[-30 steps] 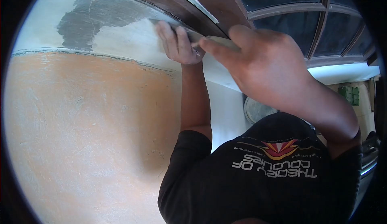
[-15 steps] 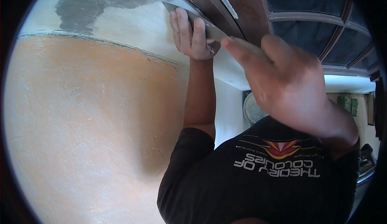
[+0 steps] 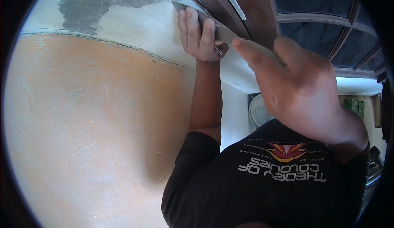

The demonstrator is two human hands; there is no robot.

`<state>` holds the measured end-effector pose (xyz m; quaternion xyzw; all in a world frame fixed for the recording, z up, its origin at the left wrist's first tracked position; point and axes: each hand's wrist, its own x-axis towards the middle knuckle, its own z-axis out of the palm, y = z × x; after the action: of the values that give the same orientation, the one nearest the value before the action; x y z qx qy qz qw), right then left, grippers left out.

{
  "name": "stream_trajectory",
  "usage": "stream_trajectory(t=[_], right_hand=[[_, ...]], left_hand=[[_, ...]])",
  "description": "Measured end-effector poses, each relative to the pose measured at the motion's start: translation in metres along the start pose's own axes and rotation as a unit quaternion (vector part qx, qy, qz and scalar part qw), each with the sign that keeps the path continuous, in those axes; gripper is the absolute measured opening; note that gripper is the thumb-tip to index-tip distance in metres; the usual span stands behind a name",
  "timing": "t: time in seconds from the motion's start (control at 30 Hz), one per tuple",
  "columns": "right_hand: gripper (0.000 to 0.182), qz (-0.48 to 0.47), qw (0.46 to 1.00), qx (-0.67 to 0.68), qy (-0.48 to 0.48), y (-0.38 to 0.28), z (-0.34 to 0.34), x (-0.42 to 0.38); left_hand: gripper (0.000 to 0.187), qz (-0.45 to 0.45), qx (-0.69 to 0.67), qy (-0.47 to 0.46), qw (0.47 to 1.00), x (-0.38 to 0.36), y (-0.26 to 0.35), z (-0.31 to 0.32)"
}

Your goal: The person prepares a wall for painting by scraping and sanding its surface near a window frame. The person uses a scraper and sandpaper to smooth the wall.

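Note:
My right hand [image 3: 301, 74] is closed around the handle of a wide scraper or putty knife, its index finger stretched along the tool. The metal blade [image 3: 225, 34] slants up and left, its edge lying along the pale wall beside the brown wooden frame [image 3: 227, 12]. My left hand [image 3: 200, 37] presses on the blade with fingers stretched out and somewhat apart; its thumb is partly hidden. Left of the blade, the upper wall has a smooth whitish coat [image 3: 139, 27] next to a dark grey patch [image 3: 84, 6] with a thin crack.
Below a rough ridge [image 3: 119, 43], the wall [image 3: 82, 117] is orange and patchy. A paned window [image 3: 312, 39] is at upper right. A round pale lid or bucket [image 3: 259, 111] stands below, behind my arm. Green blocks [image 3: 353, 107] lie at far right.
Both hands and the blade appear slightly further right in view, as do the wall and frame. The hold on the tool looks the same.

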<state>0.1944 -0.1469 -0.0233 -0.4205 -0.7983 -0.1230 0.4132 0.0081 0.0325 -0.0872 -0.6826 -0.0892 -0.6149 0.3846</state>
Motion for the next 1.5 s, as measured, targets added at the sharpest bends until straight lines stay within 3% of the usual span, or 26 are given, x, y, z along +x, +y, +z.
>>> stream_trajectory(t=[0.27, 0.33, 0.43, 0.53, 0.67, 0.73, 0.83, 0.93, 0.97, 1.07, 1.17, 1.3, 1.4, 1.5], right_hand=[[0.044, 0.022, 1.000, 0.009, -0.007, 0.000, 0.000, -0.002], [0.044, 0.015, 1.000, 0.010, -0.007, -0.002, 0.000, -0.004], [0.045, 0.011, 1.000, 0.019, 0.004, 0.000, 0.004, -0.005], [0.046, 0.006, 1.000, 0.024, 0.009, 0.006, 0.006, -0.007], [0.046, -0.014, 0.999, 0.017, 0.026, 0.012, 0.008, -0.006], [0.047, -0.012, 0.999, 0.013, 0.028, 0.011, 0.010, -0.002], [0.047, -0.008, 1.000, 0.013, 0.026, 0.010, 0.005, -0.003], [0.048, -0.006, 1.000, 0.021, 0.014, 0.007, 0.006, -0.003], [0.048, -0.010, 0.999, 0.022, 0.021, 0.006, 0.008, -0.003], [0.048, -0.001, 0.999, 0.028, 0.022, 0.016, 0.009, -0.004], [0.047, -0.007, 1.000, 0.021, 0.011, 0.009, 0.005, -0.004], [0.046, -0.013, 1.000, 0.021, 0.019, 0.018, 0.008, -0.003], [0.045, -0.023, 0.999, 0.016, 0.035, 0.017, 0.009, 0.001], [0.045, -0.013, 0.999, 0.026, 0.014, 0.017, 0.008, 0.000]], left_hand=[[0.046, -0.003, 0.015, -0.005, 1.000, 0.001, -0.001, 0.003], [0.046, 0.000, 0.010, 0.057, 0.998, -0.001, -0.001, 0.007], [0.046, -0.018, 0.010, -0.009, 1.000, 0.001, 0.002, -0.002], [0.047, 0.007, 0.030, 0.034, 0.999, -0.002, 0.000, 0.004], [0.048, 0.007, 0.020, 0.009, 1.000, -0.008, -0.004, 0.006], [0.050, 0.000, 0.101, 0.087, 0.991, -0.018, -0.010, 0.015], [0.052, 0.012, 0.031, 0.004, 0.999, -0.012, -0.004, 0.002], [0.052, 0.058, 0.085, 0.029, 0.994, -0.024, -0.017, 0.006], [0.052, 0.015, 0.063, 0.046, 0.997, -0.030, -0.013, 0.006], [0.053, 0.004, 0.048, 0.002, 0.999, -0.007, -0.002, 0.001], [0.051, 0.053, 0.094, 0.033, 0.994, -0.028, -0.013, 0.006], [0.051, 0.026, 0.068, 0.024, 0.997, -0.031, -0.014, 0.007], [0.052, 0.033, 0.082, 0.077, 0.993, -0.031, -0.017, 0.011], [0.054, 0.017, 0.063, 0.019, 0.998, -0.013, -0.007, 0.006]])
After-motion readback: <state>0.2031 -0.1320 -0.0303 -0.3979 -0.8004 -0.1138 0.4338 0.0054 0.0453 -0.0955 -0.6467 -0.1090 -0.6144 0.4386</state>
